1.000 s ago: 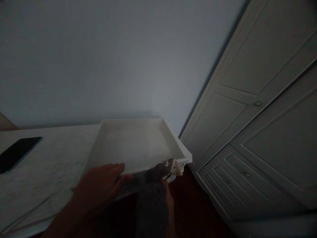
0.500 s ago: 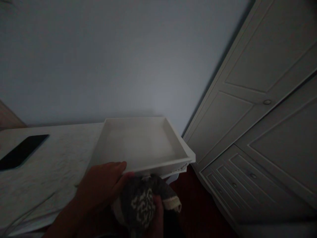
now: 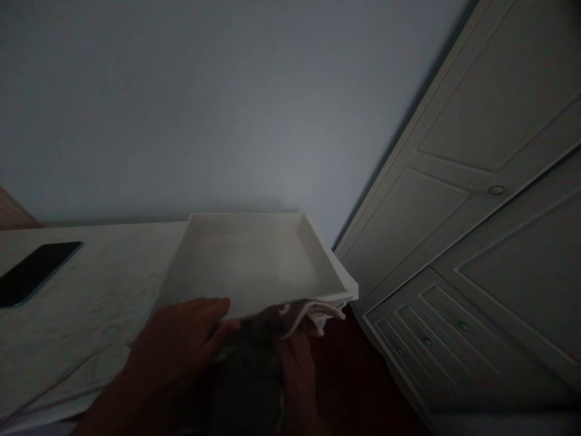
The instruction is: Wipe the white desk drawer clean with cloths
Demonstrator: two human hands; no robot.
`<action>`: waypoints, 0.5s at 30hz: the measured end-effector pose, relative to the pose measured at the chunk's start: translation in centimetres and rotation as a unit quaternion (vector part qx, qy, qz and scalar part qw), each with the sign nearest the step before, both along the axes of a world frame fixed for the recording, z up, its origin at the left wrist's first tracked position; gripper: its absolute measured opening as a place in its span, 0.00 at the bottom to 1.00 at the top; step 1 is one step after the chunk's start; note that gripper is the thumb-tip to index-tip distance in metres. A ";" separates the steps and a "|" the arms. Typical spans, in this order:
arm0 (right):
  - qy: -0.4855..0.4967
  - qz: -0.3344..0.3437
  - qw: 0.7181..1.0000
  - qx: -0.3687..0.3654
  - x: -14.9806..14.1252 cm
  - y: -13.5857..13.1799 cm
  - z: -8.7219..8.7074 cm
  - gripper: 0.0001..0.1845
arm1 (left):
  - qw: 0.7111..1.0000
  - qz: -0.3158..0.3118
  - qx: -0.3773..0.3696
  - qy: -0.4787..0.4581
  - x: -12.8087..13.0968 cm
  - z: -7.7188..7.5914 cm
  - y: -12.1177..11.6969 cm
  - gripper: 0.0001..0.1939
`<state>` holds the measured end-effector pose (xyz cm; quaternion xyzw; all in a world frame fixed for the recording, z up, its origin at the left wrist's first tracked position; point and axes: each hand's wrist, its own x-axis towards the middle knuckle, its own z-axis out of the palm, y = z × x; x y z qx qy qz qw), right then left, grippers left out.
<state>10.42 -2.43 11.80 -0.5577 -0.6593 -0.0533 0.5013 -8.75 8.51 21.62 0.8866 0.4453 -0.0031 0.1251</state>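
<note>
A shallow white drawer (image 3: 318,254) stands pulled out in front of me, its inside bare. My left hand (image 3: 181,345) rests on the drawer's near front edge with the fingers curled over it. My right hand (image 3: 297,369) is closed on a dark grey knitted garment with a pale cuff (image 3: 276,324), held up against the drawer's front edge. The lower part of the garment hangs down in shadow between my hands.
A white cloth-covered surface (image 3: 77,315) lies to the left with a dark phone (image 3: 31,278) on it. A tall white wardrobe (image 3: 476,242) with panelled doors and small drawers stands close on the right. A plain wall is behind; dark red floor below.
The garment was lowered and bunched half a second ago; now my right hand has lifted it back up to the drawer's front edge. My left hand has stayed on the edge.
</note>
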 end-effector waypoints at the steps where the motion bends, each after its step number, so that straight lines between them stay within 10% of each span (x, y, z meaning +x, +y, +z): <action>1: -0.032 0.018 0.999 0.012 -0.8 0.4 0.3 0.24 | 1.000 0.002 0.000 -0.017 -0.1 0.0 -0.1 0.31; 7: -0.169 0.116 0.979 0.025 -2.1 1.7 2.4 0.18 | 0.999 0.033 -0.010 -0.022 -0.2 0.1 -0.3 0.33; 15: -0.149 -0.012 0.986 0.070 5.8 0.2 0.7 0.16 | 0.999 0.029 0.013 0.037 0.3 0.2 -0.3 0.38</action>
